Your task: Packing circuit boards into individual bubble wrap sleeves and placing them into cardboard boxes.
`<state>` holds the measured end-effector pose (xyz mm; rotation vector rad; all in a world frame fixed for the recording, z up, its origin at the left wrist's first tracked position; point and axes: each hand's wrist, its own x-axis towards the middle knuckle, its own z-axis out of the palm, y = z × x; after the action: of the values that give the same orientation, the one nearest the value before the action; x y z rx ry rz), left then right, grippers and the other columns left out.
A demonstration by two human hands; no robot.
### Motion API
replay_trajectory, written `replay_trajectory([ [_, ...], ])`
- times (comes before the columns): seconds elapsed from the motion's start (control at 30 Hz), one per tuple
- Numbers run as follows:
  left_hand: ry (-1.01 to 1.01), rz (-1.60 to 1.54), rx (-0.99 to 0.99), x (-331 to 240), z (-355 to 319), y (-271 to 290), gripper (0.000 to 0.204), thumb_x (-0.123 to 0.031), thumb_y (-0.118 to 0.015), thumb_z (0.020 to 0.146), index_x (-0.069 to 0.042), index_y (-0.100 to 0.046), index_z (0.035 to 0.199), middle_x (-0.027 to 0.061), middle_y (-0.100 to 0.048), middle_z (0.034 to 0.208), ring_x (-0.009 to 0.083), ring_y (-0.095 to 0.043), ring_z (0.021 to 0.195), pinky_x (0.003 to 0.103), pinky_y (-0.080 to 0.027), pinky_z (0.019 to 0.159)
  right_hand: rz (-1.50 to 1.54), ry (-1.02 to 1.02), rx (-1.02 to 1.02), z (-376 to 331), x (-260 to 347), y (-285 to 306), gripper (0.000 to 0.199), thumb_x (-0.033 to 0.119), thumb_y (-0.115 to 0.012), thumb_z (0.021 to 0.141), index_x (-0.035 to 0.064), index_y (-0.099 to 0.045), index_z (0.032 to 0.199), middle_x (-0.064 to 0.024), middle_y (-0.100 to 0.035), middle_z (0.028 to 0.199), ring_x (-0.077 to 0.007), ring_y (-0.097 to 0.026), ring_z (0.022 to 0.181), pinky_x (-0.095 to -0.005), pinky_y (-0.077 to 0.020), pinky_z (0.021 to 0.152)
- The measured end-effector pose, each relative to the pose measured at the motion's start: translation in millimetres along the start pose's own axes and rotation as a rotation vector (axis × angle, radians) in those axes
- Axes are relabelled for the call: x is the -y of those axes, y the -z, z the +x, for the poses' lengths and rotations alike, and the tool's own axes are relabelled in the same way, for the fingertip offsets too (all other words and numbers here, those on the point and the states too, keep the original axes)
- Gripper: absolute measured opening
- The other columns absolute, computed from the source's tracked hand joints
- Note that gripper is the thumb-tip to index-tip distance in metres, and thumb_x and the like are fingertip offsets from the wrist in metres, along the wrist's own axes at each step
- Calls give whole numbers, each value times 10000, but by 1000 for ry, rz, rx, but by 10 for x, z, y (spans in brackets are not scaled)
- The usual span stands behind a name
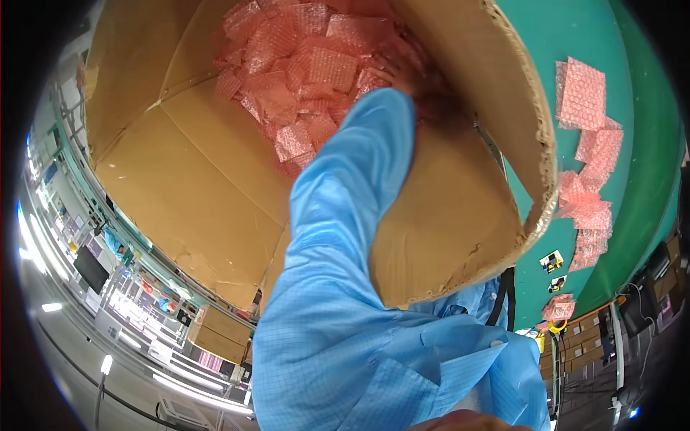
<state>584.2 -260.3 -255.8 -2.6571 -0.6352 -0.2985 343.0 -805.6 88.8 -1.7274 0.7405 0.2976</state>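
Observation:
A large open cardboard box fills the upper middle of the head view, with many pink bubble-wrap pouches heaped at its far end. My left arm, in a blue checked sleeve, reaches over the near flap into the box. The sleeve's end lies against the heap's right side. Beyond it is a dark, shadowed patch, so my left hand and its fingers cannot be made out. My right hand is out of sight; some blue cloth shows below the box's near edge.
Right of the box, a green table mat carries a line of pink bubble-wrap pouches. Two small black-and-yellow parts lie nearer, with a yellow ring beyond them. Stacked brown cartons stand at the lower left.

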Motion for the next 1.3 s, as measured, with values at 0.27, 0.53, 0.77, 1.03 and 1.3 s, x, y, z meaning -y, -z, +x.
replay_trajectory([
  [0.27,-286,-411,604,417,383,531,528,-307,-458,872,-168,-409,1379,169,-365,1428,459,-347,1281,712,-293,928,-98,0,29,-212,-78,54,228,200,-529,864,42,-623,999,-113,-624,986,-226,-599,915,-354,-457,811],
  [0.53,-251,-1004,609,1887,779,729,396,-113,-623,661,-75,-653,1055,218,-644,992,402,-608,939,455,-484,859,-59,58,110,-397,-410,-253,224,209,-528,865,41,-628,974,-110,-628,960,-221,-603,895,-351,-460,789],
  [0.77,-438,-1047,274,3066,1383,2036,453,-23,-620,639,-8,-616,1092,227,-581,1151,384,-537,1101,412,-426,970,-33,107,168,-539,-756,-436,224,217,-527,865,40,-632,952,-107,-631,938,-217,-606,876,-349,-463,770],
  [1.03,-691,-1176,-246,2723,1929,4367,340,-62,-710,707,-31,-651,1040,159,-597,1143,382,-538,1103,408,-447,925,-70,126,-40,-1463,-1024,346,227,227,-526,866,38,-637,926,-103,-635,913,-212,-609,856,-347,-467,748],
  [1.3,-1082,-957,-468,780,1423,5237,348,-35,-606,715,-175,-666,1027,39,-586,1144,312,-496,1163,386,-475,885,-103,52,-261,-2540,-1483,999,234,236,-525,867,37,-642,901,-99,-638,888,-207,-613,835,-344,-470,726],
])
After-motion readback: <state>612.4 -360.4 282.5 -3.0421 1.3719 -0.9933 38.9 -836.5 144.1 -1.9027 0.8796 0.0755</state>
